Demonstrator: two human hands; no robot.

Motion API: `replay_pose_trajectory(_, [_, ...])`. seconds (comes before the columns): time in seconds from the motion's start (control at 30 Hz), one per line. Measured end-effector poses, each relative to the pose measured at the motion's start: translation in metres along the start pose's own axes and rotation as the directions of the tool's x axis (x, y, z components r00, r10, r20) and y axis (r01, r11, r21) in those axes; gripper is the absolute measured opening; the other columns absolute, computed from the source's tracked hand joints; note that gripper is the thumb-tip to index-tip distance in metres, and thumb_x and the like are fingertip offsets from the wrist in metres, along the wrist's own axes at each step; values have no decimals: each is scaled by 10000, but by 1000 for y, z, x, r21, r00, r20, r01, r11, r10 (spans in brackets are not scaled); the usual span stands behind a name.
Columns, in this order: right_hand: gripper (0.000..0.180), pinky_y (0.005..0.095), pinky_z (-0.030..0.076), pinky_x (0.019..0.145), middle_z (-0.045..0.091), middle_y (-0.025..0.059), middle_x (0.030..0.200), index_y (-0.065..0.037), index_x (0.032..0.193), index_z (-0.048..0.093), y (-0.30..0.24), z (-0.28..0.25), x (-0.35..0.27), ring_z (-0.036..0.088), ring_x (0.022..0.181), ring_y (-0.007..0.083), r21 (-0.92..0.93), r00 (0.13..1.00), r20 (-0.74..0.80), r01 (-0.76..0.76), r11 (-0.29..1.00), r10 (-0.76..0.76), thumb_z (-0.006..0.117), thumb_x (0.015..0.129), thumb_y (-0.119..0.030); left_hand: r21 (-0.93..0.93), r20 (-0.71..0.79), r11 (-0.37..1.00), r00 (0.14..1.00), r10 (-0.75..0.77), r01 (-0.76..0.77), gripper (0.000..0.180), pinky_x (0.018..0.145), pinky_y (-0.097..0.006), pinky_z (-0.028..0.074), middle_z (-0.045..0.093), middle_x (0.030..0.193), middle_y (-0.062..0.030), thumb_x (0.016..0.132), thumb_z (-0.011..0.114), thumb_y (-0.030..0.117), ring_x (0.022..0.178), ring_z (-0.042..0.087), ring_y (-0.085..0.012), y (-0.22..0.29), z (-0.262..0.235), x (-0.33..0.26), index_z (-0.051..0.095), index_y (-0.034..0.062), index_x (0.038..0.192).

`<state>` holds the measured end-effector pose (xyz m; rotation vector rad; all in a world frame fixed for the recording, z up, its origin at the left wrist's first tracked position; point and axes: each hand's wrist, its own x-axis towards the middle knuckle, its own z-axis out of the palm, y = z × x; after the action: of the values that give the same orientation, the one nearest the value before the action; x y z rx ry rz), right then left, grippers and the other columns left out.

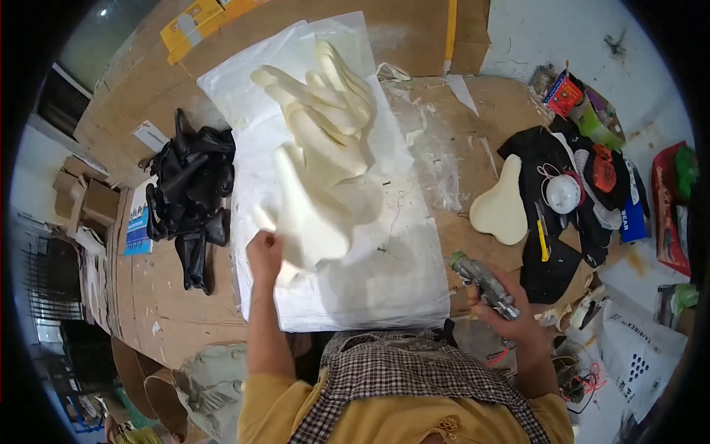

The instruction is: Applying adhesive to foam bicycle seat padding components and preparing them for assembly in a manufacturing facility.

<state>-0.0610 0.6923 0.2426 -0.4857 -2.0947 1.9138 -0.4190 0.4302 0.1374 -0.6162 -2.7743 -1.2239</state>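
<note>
My left hand (265,257) is closed, fingers pinched at the edge of a cream foam bicycle saddle pad (287,274) whose middle the hand partly hides. Just right of it, a larger foam pad (316,218) lies with its narrow nose pointing away. Beyond, several more cream pads (325,122) are heaped on the white sheet (403,285). In my right hand (510,300) is a grey metal spray gun (486,284) with a greenish front end, held over the sheet's right edge and tilted toward the upper left.
Black saddle covers (188,189) lie heaped left of the sheet. On the cardboard-covered table (436,111), a single foam pad (503,203) sits at the right, beside black cloth, a yellow-handled cutter (543,240) and a white cup-shaped mask (563,192). A white plastic bag (632,359) stands at the lower right.
</note>
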Motion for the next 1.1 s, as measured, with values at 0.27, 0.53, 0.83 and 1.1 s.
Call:
replay_pose_trajectory(0.27, [570,238,459,728,570,32,914,7,1292,397,18,46,15,535,832,85,15,995,-3,-100,995,100,656,788,-52,-476,298,782,910,-288,403,122,586,-217,441,612,737,-31,758,642,59,650,553,-89,-107,-24,-18,591,-5,850])
replay_pose_trajectory(0.53, [580,232,462,729,575,33,925,3,1301,383,-10,98,24,541,837,88,35,994,-56,-96,995,98,651,790,-50,-511,407,804,909,-87,306,52,543,-203,391,557,698,10,787,608,52,600,490,-63,-67,-14,17,576,25,818])
replay_pose_trajectory(0.83, [572,248,467,733,585,31,920,0,1293,404,-28,134,14,553,832,97,-30,984,-129,-127,991,122,660,783,-50,54,487,942,815,-313,330,168,598,-297,460,598,687,-110,714,648,122,633,580,-180,-151,-82,16,619,-23,793])
replay_pose_trajectory(1.1, [547,227,444,745,606,26,903,16,1277,435,-61,126,-5,548,824,72,-103,936,-83,-349,931,342,667,790,-71,136,560,985,828,14,-108,315,752,-393,483,639,864,-201,763,593,301,835,616,-347,-59,-8,58,663,31,912])
